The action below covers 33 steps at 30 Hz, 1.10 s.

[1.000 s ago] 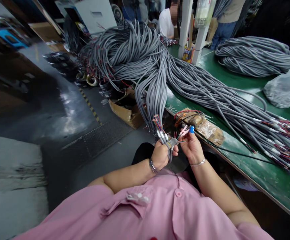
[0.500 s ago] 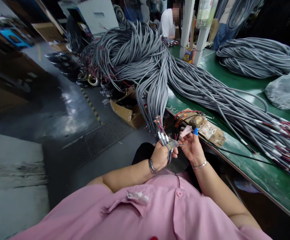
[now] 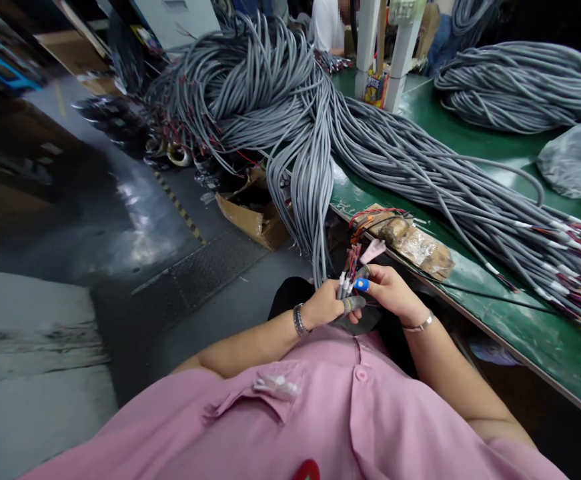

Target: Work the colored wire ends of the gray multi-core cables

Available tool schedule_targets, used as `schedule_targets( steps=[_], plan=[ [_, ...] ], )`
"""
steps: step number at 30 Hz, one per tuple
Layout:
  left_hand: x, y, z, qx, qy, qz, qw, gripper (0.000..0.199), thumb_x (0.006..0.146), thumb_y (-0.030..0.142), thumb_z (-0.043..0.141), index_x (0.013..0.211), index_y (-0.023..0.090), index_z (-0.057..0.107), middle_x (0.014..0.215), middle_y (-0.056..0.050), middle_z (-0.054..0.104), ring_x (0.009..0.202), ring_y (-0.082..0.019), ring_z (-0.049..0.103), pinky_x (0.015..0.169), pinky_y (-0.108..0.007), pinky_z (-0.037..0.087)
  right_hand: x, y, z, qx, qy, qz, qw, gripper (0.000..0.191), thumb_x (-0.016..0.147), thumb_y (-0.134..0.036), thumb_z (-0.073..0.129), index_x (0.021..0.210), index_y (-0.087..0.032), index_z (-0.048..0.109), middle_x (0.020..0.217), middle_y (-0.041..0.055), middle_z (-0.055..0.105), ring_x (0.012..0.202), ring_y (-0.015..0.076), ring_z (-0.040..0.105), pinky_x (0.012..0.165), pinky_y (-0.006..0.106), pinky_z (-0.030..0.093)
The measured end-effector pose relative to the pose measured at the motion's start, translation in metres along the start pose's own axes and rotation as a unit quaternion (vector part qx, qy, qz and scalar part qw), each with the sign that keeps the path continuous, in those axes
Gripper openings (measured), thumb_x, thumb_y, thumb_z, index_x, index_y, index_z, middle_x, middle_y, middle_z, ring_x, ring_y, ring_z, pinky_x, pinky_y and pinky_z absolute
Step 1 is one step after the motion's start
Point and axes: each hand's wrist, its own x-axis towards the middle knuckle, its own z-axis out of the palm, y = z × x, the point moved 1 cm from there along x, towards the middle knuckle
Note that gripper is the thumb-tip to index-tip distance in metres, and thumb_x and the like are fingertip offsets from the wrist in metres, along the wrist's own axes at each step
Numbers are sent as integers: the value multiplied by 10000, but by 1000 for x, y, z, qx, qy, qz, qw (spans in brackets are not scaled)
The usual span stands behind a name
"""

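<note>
My left hand (image 3: 326, 305), its thumb in a grey covering, is closed around several grey cable ends (image 3: 343, 285) in front of my body. White bands and thin coloured wires (image 3: 353, 259) top these ends. Close on their right is my right hand (image 3: 387, 288), with a blue cover on one fingertip. Its fingers are pinched together at the wires; what lies between them is too small to make out. A thick hank of grey cables (image 3: 313, 193) hangs over the table edge just beyond my hands.
The green table (image 3: 510, 297) bears long grey cables, a coiled bundle (image 3: 520, 87), a clear plastic bag (image 3: 577, 157) and a taped wooden block (image 3: 415, 247). An open cardboard box (image 3: 257, 217) stands on the floor. A person in white (image 3: 326, 27) is behind the table.
My right hand has turned inward and closed its fingers at the wires. The cable ends in my left hand have shifted right and stand more upright. The view has moved slightly.
</note>
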Motion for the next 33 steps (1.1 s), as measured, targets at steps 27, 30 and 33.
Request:
schedule_targets(
  steps=[27,30,33],
  plan=[
    [-3,-13,-4,-160,103,25,981,367,671,443,747,701,87,663,615,-97,682,503,-164,630,499,-250,496,0,0,32,87,107,-27,990,298,772,-461,684,792,-191,560,513,-32,543,448,122,499,481,268,390],
    [-2,-9,-2,-212,133,25,968,367,643,433,767,726,91,662,607,-77,678,494,-167,628,534,-298,540,-1,4,28,48,163,-39,985,263,745,-419,718,760,-188,593,567,-16,576,508,117,505,505,257,390],
    [2,-7,-4,-237,158,27,958,371,633,425,774,748,93,657,604,-68,675,497,-168,631,542,-317,558,0,10,21,30,187,-44,981,245,738,-406,722,768,-183,625,646,-2,605,566,113,503,536,249,394]
  ],
)
